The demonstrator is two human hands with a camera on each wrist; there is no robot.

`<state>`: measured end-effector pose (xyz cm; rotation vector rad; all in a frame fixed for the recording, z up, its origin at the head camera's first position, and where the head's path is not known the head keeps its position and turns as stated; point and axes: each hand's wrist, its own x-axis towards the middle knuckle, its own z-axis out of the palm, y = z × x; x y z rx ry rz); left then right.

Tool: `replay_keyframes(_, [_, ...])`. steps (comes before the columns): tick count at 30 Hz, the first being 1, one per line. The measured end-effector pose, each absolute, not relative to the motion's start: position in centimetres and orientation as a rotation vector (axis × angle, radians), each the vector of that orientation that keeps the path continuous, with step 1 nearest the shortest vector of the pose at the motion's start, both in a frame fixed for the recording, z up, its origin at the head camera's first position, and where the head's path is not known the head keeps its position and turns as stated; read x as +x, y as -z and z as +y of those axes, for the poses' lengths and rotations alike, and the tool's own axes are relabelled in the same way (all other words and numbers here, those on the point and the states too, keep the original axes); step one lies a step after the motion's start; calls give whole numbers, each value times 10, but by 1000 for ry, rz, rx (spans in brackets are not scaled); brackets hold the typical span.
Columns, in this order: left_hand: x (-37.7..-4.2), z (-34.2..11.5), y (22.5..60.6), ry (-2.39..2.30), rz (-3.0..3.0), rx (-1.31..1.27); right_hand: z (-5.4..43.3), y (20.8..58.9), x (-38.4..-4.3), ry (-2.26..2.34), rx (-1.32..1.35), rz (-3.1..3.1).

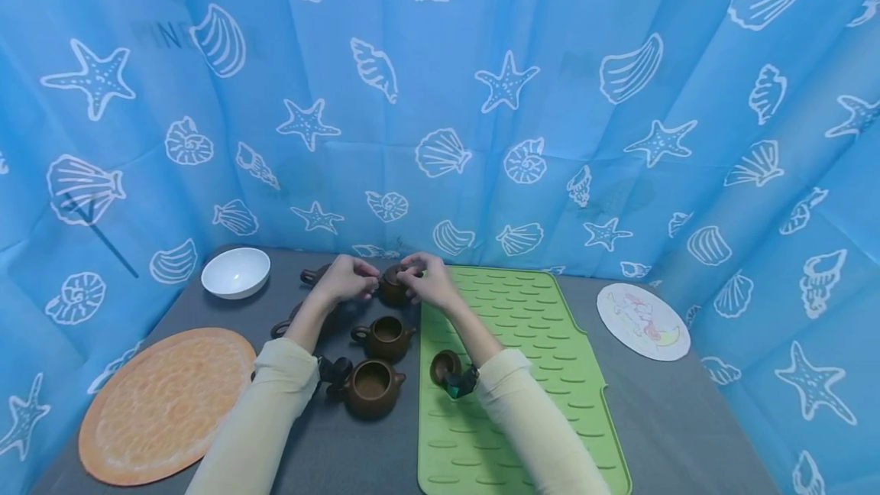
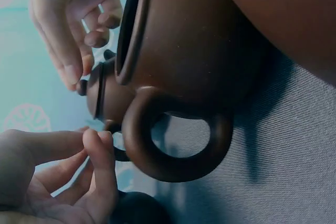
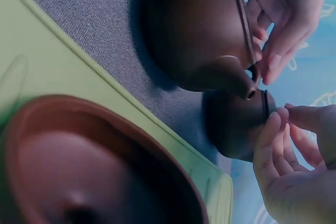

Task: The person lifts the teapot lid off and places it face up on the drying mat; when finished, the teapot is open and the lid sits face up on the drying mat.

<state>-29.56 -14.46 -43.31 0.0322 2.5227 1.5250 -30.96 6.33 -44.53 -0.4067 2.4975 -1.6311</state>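
At the back of the table stands a brown teapot point(image 1: 393, 290) with its lid point(image 3: 268, 103) on top. My right hand point(image 1: 428, 281) pinches the knob of that lid between thumb and fingertips. Thumb and index finger of my left hand point(image 1: 347, 278) come together at the handle point(image 2: 124, 153) on the pot's left side. Nearer to me, a lidless teapot point(image 1: 385, 342) and a second lidless teapot point(image 1: 372, 394) stand in a row. Further brown teapots point(image 1: 312, 275) are partly hidden by my left hand and arm.
A green mat point(image 1: 509, 434) lies right of the teapots, bearing a small round concave brown piece point(image 1: 442, 363), partly hidden by the wrist camera. Left are a white bowl point(image 1: 236, 273) and an orange round mat point(image 1: 165, 407). A white oval plate point(image 1: 642, 323) lies far right. A blue curtain point(image 1: 481, 113) hangs behind.
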Motion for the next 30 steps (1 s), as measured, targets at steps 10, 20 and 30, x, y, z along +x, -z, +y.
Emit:
replay_keyframes(10, [-300,-142,435,-1598,2430,-100,56,455,-318,1644,-276,2494])
replay_keyframes(20, [-304,-139,438,-1598,2424,-152,54,452,-315,1647,-310,2541])
replay_keyframes(30, [-304,-139,440,-1588,2447,-151,63,434,-296,1718,-435,2541])
